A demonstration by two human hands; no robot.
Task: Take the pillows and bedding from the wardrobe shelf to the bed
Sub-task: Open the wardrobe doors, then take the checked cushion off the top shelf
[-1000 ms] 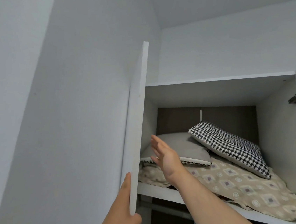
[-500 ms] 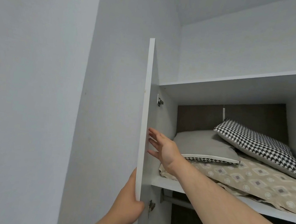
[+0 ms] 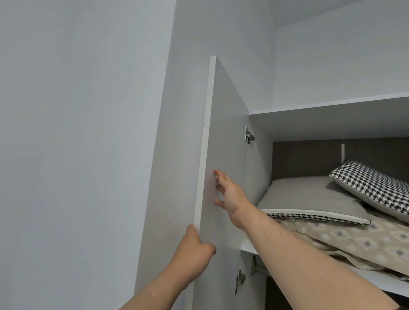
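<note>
The white wardrobe door (image 3: 225,137) stands open, edge toward me. My left hand (image 3: 194,253) grips its front edge low down. My right hand (image 3: 232,195) rests flat on the door's inner face, fingers spread, holding nothing. On the high wardrobe shelf (image 3: 372,279) lies a grey pillow (image 3: 312,199) with a houndstooth underside. A black-and-white houndstooth pillow (image 3: 386,191) leans on it at the right. Both sit on folded beige patterned bedding (image 3: 376,242). Neither hand touches the pillows or bedding.
A plain grey wall (image 3: 63,114) fills the left half of the view. Metal hinges (image 3: 249,134) fix the door to the wardrobe's side panel. Above the shelf is the wardrobe's white top panel (image 3: 341,118). A dark compartment opens below the shelf.
The door has swung wider to the left. My right hand moved from near the grey pillow onto the door's inner face. My left hand has stayed on the door edge.
</note>
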